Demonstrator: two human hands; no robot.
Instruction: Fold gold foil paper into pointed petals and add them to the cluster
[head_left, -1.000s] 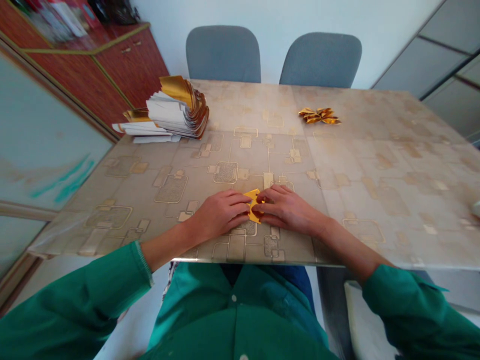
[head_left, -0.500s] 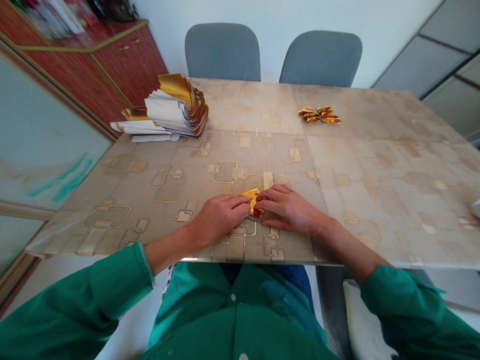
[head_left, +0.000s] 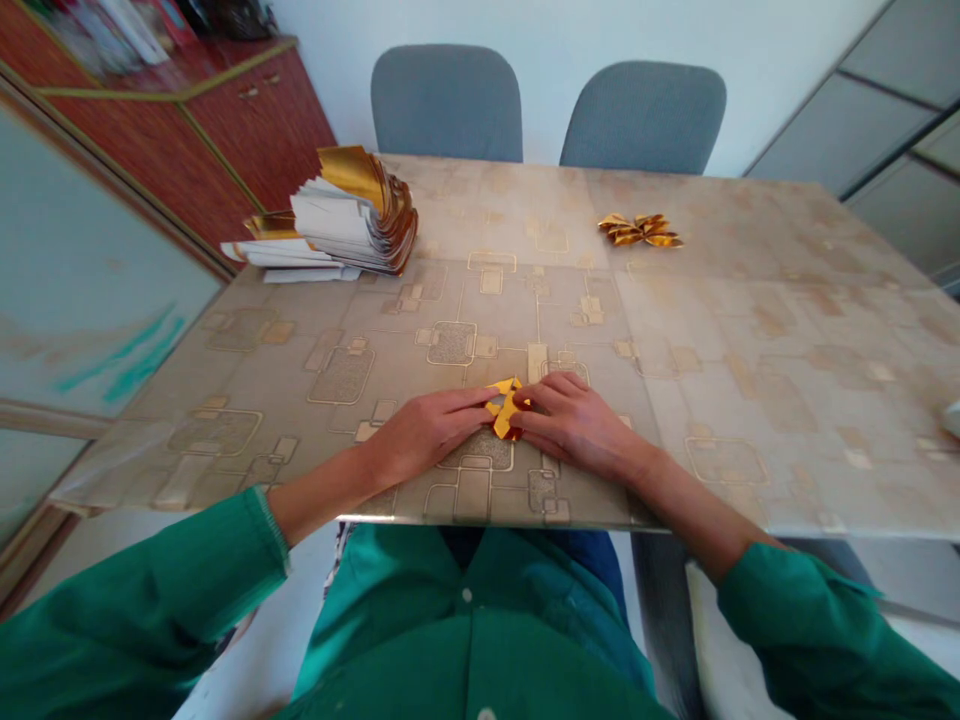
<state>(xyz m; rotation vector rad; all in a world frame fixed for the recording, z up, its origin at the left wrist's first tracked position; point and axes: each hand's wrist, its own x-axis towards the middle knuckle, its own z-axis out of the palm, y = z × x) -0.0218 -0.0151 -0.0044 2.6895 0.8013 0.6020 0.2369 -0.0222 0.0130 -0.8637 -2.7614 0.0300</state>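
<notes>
Between my two hands, near the table's front edge, lies a small folded piece of gold foil paper (head_left: 505, 412). My left hand (head_left: 429, 428) has its fingertips closed on the paper's left side. From the right, my right hand (head_left: 571, 418) holds the other side with bent fingers, which hide part of the folds. Toward the back right sits a fanned, folded gold paper piece (head_left: 640, 231), apart from both hands. At the back left stands a thick stack of gold and white paper sheets (head_left: 352, 215), its upper sheets curling up.
A patterned, plastic-like cloth covers the table (head_left: 420, 300). Two grey chairs (head_left: 447, 104) stand behind its far edge, against the wall. A reddish wooden cabinet (head_left: 202, 150) is beyond the left corner. Something pale (head_left: 952, 417) shows at the right edge.
My left hand has shifted slightly left and its fingers have straightened, exposing more of the gold paper. The fingers of my right hand have moved a little on the folds.
</notes>
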